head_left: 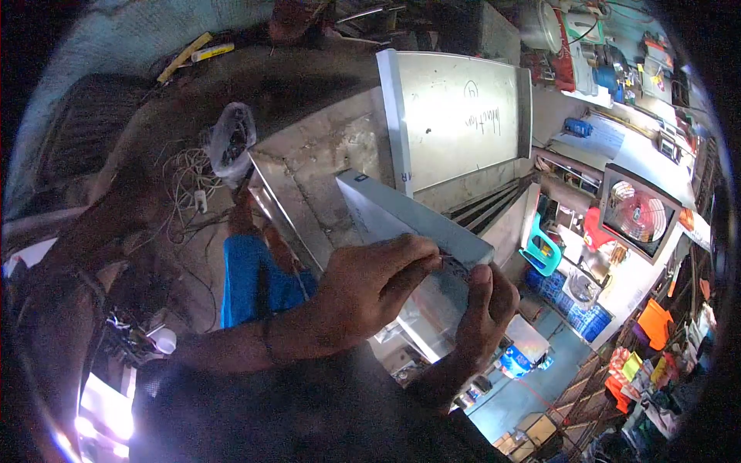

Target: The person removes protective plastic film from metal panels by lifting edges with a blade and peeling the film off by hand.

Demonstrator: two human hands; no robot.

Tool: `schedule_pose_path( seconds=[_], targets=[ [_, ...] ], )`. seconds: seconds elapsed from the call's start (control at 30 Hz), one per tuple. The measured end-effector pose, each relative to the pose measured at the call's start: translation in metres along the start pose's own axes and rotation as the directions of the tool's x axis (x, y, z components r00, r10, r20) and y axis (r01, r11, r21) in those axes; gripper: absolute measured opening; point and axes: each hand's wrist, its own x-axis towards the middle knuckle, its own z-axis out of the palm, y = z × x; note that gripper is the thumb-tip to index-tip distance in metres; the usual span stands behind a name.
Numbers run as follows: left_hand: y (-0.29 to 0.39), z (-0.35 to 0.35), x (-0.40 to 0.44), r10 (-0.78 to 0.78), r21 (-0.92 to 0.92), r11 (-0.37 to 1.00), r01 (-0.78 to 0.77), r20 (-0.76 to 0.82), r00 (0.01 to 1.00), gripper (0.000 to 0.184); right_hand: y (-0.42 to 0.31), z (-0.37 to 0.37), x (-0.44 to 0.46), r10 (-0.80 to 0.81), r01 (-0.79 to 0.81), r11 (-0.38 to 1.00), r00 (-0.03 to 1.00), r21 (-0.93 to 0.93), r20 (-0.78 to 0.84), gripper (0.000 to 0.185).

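A shallow light-grey panel with a raised edge is tilted in front of me. My left hand comes in from the left and closes in a pinch by the panel's edge. What sits between its fingertips is too small and dark to make out. My right hand grips the near corner of the same panel, its thumb pressed on the edge and fingers curled around it. Behind lies a similar white panel with handwriting and a circled mark on its face.
A worn work surface carries the panels, with dark strips beside them. Tangled cable and a plastic bag lie to the left. A person's blue garment shows below. A fan and a green stool stand right.
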Motion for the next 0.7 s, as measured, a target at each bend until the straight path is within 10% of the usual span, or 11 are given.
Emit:
schedule_pose_path(
  seconds=[0.7],
  targets=[
    [0.0056, -0.0018, -0.0013, 0.026, -0.017, 1.000, -0.025, 0.032, 0.999, 0.014, -0.0006, 0.0004, -0.0020, -0.013, 0.013, 0.999, 1.000, 0.050, 0.004, 0.044]
  ],
)
